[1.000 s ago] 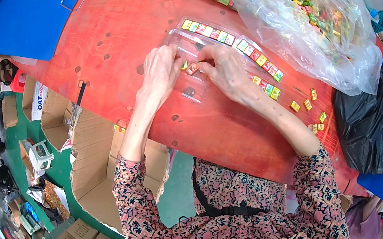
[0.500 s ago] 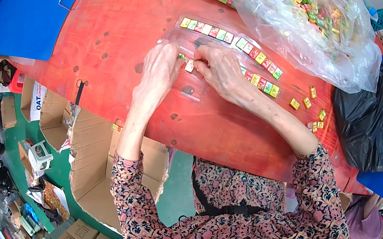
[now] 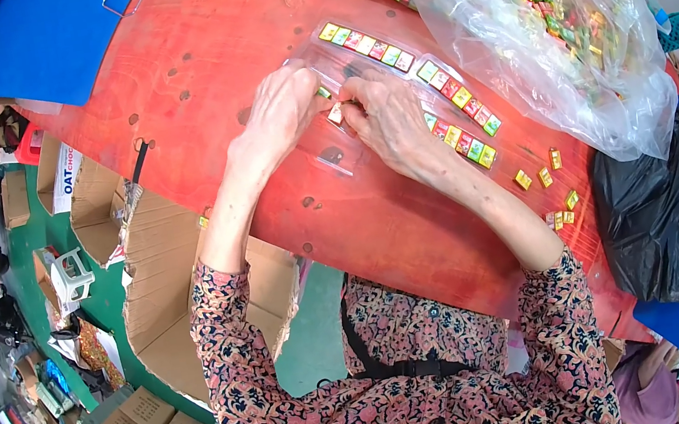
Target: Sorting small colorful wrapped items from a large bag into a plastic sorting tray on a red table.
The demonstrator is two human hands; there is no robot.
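Observation:
A clear plastic tray (image 3: 341, 162) lies on the red table, with rows of small, brightly coloured wrapped blocks (image 3: 378, 50) set in its slots. Over its left part, my left hand (image 3: 280, 117) is closed, fingertips bent down beside a green-edged block (image 3: 323, 91); what they pinch is hidden. My right hand (image 3: 388, 117) comes in from the other side, thumb and fingers pressed together at a pale block (image 3: 334, 113). The two sets of fingertips are close together. Part of the tray and its blocks is covered by my right hand.
Several loose blocks (image 3: 545, 177) are scattered on the red table (image 3: 206, 83) to the right. A large clear bag (image 3: 501, 56) full of blocks sits at the back right, beside a black plastic bag (image 3: 651, 209). An open cardboard box (image 3: 159, 283) stands by the table's left edge.
Both hands stay over the same part of the tray. My left fingers have curled slightly and the right fingertips have shifted a little around the pale block. The view has tilted slightly.

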